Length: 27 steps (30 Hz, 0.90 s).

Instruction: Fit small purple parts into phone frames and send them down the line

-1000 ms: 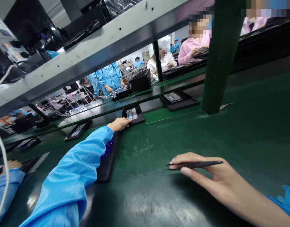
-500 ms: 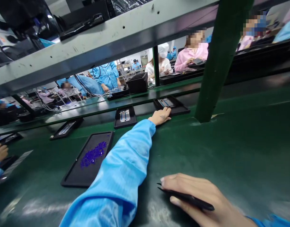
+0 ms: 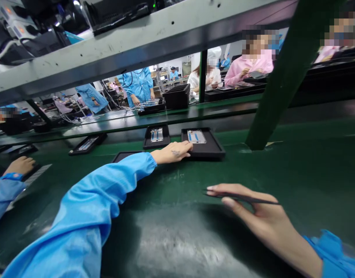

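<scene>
My left hand [image 3: 174, 151], in a blue sleeve, grips the near left edge of a black tray [image 3: 212, 149]. Inside that tray lies a flat silver phone-like part [image 3: 196, 136] with blue strips. Its fingers are curled over the rim, the tips partly hidden. Black tweezers [image 3: 247, 198] rest between the thumb and fingers of my right hand [image 3: 262, 214], held above the green bench with their tips pointing left and slightly apart. Nothing shows between the tips. Behind my left forearm, another black tray [image 3: 126, 155] is mostly covered.
A second tray [image 3: 165, 143] with a similar part stands just left, and another [image 3: 89, 144] lies farther left. A co-worker's hand [image 3: 21, 166] is at the left edge. A slanted green post [image 3: 277, 92] rises at right under a grey shelf beam [image 3: 122, 46].
My left hand has drawn the tray nearer, off the far strip toward the bench. My right hand, with the tweezers, is higher in view. My left forearm now covers the tray of purple bits.
</scene>
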### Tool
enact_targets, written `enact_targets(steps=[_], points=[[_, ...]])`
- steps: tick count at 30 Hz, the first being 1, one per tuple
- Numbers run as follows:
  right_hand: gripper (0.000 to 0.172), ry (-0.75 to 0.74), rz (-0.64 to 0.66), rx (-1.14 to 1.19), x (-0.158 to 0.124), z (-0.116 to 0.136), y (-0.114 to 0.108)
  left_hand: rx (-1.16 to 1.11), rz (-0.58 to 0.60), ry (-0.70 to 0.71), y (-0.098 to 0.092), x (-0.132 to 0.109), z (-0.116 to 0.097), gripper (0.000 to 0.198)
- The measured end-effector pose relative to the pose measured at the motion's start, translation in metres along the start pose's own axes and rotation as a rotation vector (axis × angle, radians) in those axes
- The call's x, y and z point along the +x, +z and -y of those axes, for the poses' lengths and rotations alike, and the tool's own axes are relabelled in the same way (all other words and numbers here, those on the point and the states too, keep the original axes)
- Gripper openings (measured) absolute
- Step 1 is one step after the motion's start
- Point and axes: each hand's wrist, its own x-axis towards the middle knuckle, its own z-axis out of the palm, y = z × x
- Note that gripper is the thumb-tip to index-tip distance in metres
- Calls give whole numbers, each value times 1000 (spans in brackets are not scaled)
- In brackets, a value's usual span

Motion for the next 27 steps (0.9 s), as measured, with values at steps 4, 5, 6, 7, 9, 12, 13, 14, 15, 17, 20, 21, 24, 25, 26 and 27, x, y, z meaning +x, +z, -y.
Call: enact_targets(steps=[4, 5, 6, 7, 9, 12, 13, 14, 15, 17, 20, 21, 24, 25, 26, 27], points=[[29, 131, -229, -56, 13, -10, -11, -43, 38, 47, -5, -86, -44, 18], [33, 175, -281, -51, 16, -13, -12, -57, 45, 57, -5, -108, -57, 16], [37, 221, -322, -30, 18, -17, -12, -63, 47, 71, -4, -128, -70, 15], [42, 262, -353, 2, 20, -20, -11, -52, 39, 100, -4, -147, -83, 14], [48, 328, -389, 70, 22, -27, -4, -58, 23, 156, -2, -181, -108, 11], [54, 386, -364, 113, 27, -31, 13, -123, 13, 200, 2, -219, -137, 7], [54, 400, -338, 136, 30, -30, 20, -145, 13, 203, 3, -227, -144, 8], [53, 411, -304, 167, 34, -29, 28, -167, 1, 209, 4, -234, -148, 10], [51, 414, -268, 204, 39, -28, 36, -186, -25, 220, 5, -238, -150, 14], [43, 411, -169, 288, 51, -25, 54, -204, -83, 237, 5, -240, -148, 25], [32, 411, -37, 363, 66, -27, 76, -197, -120, 196, 3, -228, -139, 28], [31, 417, -15, 372, 69, -30, 81, -184, -108, 160, 3, -221, -135, 23], [31, 424, -7, 344, 68, -39, 88, -144, -74, 71, 6, -201, -127, 16], [31, 423, -6, 326, 66, -42, 88, -131, -71, 63, 8, -195, -125, 15], [31, 422, -6, 309, 63, -45, 88, -121, -67, 73, 10, -190, -124, 13], [31, 421, -4, 296, 61, -46, 87, -115, -69, 91, 12, -186, -123, 11]])
